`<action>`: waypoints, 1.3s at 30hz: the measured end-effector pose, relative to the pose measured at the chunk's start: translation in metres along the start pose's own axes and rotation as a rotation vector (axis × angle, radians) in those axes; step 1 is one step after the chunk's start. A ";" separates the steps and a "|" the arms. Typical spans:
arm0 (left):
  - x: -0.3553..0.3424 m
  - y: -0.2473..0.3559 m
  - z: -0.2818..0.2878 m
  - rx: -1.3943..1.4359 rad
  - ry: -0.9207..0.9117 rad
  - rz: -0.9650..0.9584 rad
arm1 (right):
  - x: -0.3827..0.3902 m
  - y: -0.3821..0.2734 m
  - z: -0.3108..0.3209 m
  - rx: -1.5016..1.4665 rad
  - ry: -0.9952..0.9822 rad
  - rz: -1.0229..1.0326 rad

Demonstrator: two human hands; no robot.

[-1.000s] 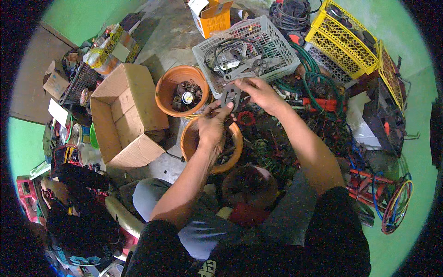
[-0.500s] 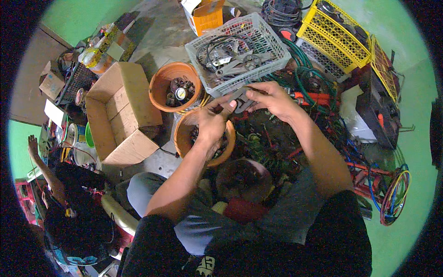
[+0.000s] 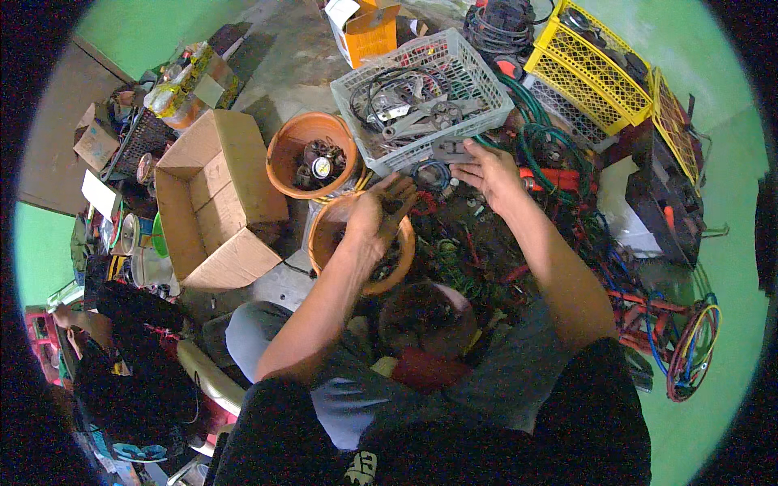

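My right hand (image 3: 486, 174) grips a flat dark-grey metal piece with cut-outs (image 3: 450, 149), held at the near edge of a pale plastic crate (image 3: 348, 113) of metal parts and cables. My left hand (image 3: 377, 212) is open, fingers apart, over the lower terracotta pot (image 3: 324, 259); I see nothing held in it. Behind it another terracotta pot (image 3: 288, 174) holds dark parts and a round white-faced gauge (image 3: 322, 168).
An open cardboard box (image 3: 198, 219) lies at left, beside clutter and a person in black (image 3: 121, 381). An orange carton (image 3: 373, 36) stands at the back. Yellow crates (image 3: 583, 73), green hose (image 3: 535, 121), a black case (image 3: 673, 219) and coiled colored hoses (image 3: 689, 348) are at right.
My left hand has released the grey piece and drawn down-left; my right hand carries it up and right toward the crate. The other person's raised arm has lowered.
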State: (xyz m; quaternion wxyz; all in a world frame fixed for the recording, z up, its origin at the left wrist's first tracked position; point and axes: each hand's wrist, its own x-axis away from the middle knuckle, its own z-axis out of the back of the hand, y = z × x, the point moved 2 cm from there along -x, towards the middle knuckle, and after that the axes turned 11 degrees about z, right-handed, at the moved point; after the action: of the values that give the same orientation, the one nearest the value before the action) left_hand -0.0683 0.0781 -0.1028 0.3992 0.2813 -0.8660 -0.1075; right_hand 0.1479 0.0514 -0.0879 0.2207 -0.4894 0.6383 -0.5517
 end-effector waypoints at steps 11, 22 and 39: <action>-0.006 0.011 0.020 0.168 0.019 -0.037 | -0.071 0.061 -0.006 -0.264 0.059 -0.099; -0.009 0.015 0.013 0.161 -0.088 -0.024 | -0.028 0.019 -0.056 0.257 -0.525 0.149; 0.005 0.008 0.003 -0.118 -0.081 0.099 | -0.008 0.042 -0.039 0.474 -0.322 0.266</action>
State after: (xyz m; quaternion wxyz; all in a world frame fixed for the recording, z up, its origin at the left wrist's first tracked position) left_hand -0.0765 0.0816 -0.0983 0.3844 0.2097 -0.8865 -0.1498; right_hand 0.1036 0.0739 -0.1168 0.4971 -0.4176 0.5073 -0.5667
